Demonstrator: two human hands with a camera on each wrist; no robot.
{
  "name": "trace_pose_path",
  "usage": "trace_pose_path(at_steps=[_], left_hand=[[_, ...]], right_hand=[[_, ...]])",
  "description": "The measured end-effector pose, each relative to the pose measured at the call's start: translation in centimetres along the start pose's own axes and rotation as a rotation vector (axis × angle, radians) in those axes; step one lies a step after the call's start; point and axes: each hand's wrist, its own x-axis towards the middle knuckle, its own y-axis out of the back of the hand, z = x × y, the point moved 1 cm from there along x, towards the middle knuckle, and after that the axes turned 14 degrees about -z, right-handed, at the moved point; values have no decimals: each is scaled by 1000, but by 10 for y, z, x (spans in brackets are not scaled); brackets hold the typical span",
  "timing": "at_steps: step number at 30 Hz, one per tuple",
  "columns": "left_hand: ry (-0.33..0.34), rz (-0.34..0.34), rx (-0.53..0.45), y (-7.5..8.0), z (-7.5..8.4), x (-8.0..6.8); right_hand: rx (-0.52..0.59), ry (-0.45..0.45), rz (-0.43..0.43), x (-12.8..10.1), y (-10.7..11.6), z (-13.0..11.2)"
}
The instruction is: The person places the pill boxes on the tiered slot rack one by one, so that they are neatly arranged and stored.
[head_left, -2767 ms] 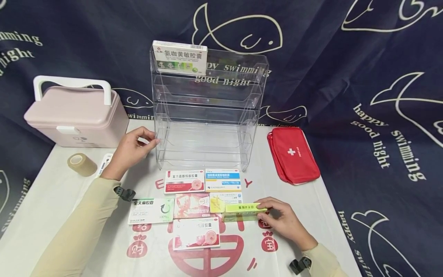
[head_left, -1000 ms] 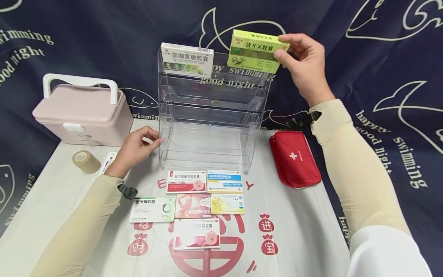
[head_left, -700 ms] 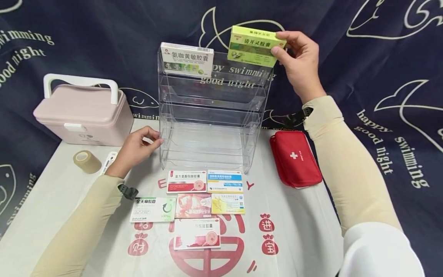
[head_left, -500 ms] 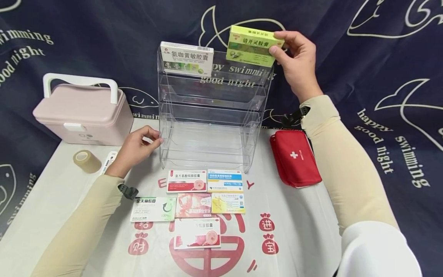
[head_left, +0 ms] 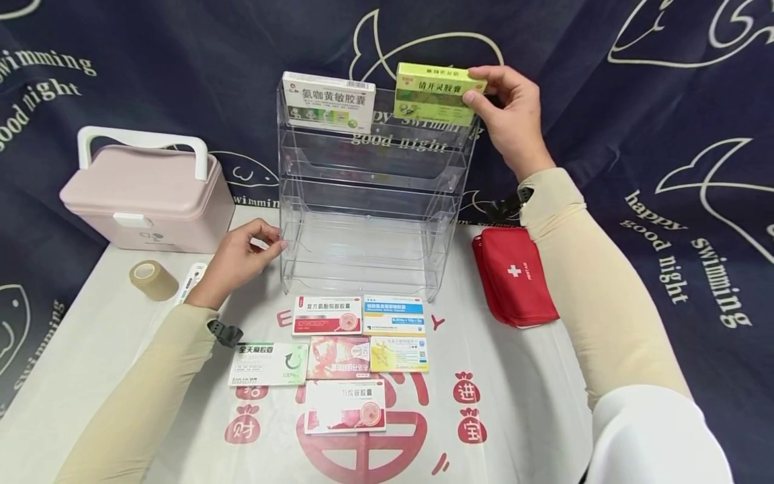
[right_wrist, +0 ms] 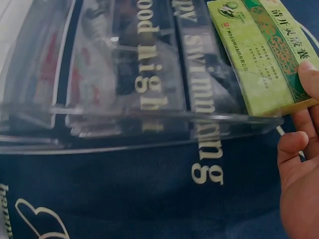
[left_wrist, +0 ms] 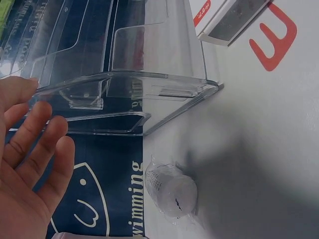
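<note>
A clear plastic tiered display rack [head_left: 363, 238] stands at the back of the table. My right hand [head_left: 510, 121] pinches the right end of a green medicine box [head_left: 438, 94], thumb on its front, at the rack's top tier; the right wrist view shows this box [right_wrist: 264, 59] upright by the tier's right end. A white medicine box [head_left: 329, 104] stands in the same tier, on the left. My left hand [head_left: 238, 259] holds the rack's left side edge between thumb and forefinger. Its other fingers are loosely bent in the left wrist view.
Several medicine boxes, including a white-and-green one [head_left: 269, 364], lie flat before the rack. A pink lidded case [head_left: 148, 195], a tan tape roll [head_left: 154, 281] and a white thermometer-like stick [head_left: 192, 279] are left; a red first-aid pouch [head_left: 514, 275] is right.
My right hand has lifted the green box from the table to the rack's top tier, moved it slightly left, and lowered it. The left hand stays at the rack's side.
</note>
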Motion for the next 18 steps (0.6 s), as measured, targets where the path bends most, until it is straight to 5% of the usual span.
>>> trace_pose_path(at_steps=[12,18], left_hand=[[-2,-3,5,-1,1,0],[7,2,0,-1,0,0]], right_hand=[[-217,-24,-58,-8,-1,2],[-232,-30,-57,-7,-4,1]])
